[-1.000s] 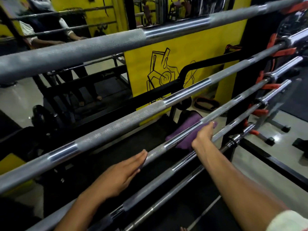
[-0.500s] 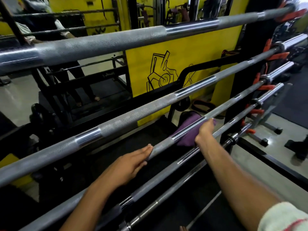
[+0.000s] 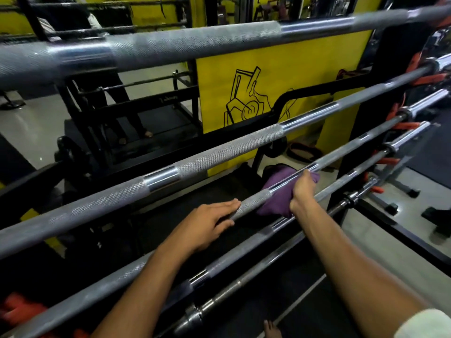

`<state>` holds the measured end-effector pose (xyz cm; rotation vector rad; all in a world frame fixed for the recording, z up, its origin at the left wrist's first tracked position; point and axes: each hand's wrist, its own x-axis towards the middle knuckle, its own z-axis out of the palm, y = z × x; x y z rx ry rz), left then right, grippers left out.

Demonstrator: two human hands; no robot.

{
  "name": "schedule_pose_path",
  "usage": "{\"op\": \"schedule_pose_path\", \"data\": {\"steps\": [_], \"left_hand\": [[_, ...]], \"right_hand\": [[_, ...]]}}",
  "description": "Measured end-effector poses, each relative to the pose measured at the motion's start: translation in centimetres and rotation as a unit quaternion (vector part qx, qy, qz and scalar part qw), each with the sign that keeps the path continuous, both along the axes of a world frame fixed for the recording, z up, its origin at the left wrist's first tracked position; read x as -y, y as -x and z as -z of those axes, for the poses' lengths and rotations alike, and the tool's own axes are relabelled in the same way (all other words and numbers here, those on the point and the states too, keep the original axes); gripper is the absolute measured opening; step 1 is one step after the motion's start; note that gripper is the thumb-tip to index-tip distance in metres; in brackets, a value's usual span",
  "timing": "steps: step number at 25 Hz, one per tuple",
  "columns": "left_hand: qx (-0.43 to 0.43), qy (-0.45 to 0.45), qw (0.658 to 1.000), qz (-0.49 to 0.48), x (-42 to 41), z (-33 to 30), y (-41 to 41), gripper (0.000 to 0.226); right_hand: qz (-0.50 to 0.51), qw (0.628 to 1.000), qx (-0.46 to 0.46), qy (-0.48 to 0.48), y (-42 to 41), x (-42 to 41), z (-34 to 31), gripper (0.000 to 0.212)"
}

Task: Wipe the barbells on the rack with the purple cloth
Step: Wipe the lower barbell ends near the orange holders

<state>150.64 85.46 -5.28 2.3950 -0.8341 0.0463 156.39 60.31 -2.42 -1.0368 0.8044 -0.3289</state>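
Gripping the purple cloth (image 3: 278, 198), the right hand (image 3: 301, 191) curls its fingers round it and the third barbell (image 3: 253, 202) from the top of the rack (image 3: 351, 152), near the middle of the bar's length. The left hand (image 3: 207, 225) lies just beside the cloth on the same bar, fingers straight and pressed together along the knurled steel. Two thicker barbells (image 3: 219, 150) lie above, two thinner ones below, all slanting toward the rack's right end.
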Motion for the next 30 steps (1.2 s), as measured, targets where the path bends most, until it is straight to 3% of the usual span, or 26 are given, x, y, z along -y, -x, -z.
{"op": "schedule_pose_path", "data": {"steps": [2,5,7,10,12,13,14,16,17,19,22,25,30], "left_hand": [[-0.002,0.007,1.0,-0.004,0.1,-0.5,0.3,0.05],[0.012,-0.001,1.0,-0.004,-0.2,-1.3,1.0,0.048],[0.008,-0.008,1.0,-0.007,-1.8,-1.8,2.4,0.049],[0.005,-0.006,0.999,-0.039,-6.9,-1.9,5.4,0.057],[0.006,-0.02,0.996,-0.089,-9.9,-1.4,7.8,0.061],[0.012,-0.052,0.991,-0.123,-10.9,-1.4,8.9,0.06],[0.023,-0.091,0.984,-0.152,-11.3,-1.5,9.8,0.06],[0.053,-0.141,0.971,-0.185,-11.1,-1.6,10.7,0.061],[0.064,-0.15,0.967,-0.194,-10.8,-1.5,10.8,0.062],[0.079,-0.154,0.963,-0.205,-10.5,-1.5,11.1,0.059],[0.07,-0.174,0.959,-0.213,-10.7,-1.6,11.1,0.055],[0.083,-0.137,0.959,-0.234,-11.5,-1.3,12.0,0.058],[0.083,-0.128,0.959,-0.241,-12.1,-1.0,12.6,0.06]], "right_hand": [[-0.017,0.998,-0.008,0.063,1.0,-2.0,1.3,0.037],[-0.167,0.983,-0.019,0.071,4.5,-4.7,2.9,0.039],[-0.217,0.972,-0.024,0.084,7.1,-4.2,2.9,0.04],[-0.142,0.966,0.02,0.216,11.5,-3.6,1.4,0.052],[-0.125,0.926,0.098,0.342,13.4,-4.7,-0.5,0.061],[-0.136,0.881,0.143,0.429,13.6,-5.6,-1.1,0.064],[-0.163,0.811,0.17,0.535,13.1,-6.3,-0.7,0.066],[-0.235,0.627,0.154,0.727,11.5,-7.7,1.0,0.071],[-0.269,0.551,0.139,0.778,11.1,-8.6,2.6,0.071],[-0.308,0.484,0.128,0.809,11.8,-11.4,4.6,0.065],[-0.316,0.466,0.182,0.807,13.4,-15.8,4.8,0.058],[-0.308,0.455,0.226,0.804,12.5,-15.6,4.6,0.059],[-0.25,0.488,0.105,0.83,6.2,-4.9,4.6,0.048]]}}
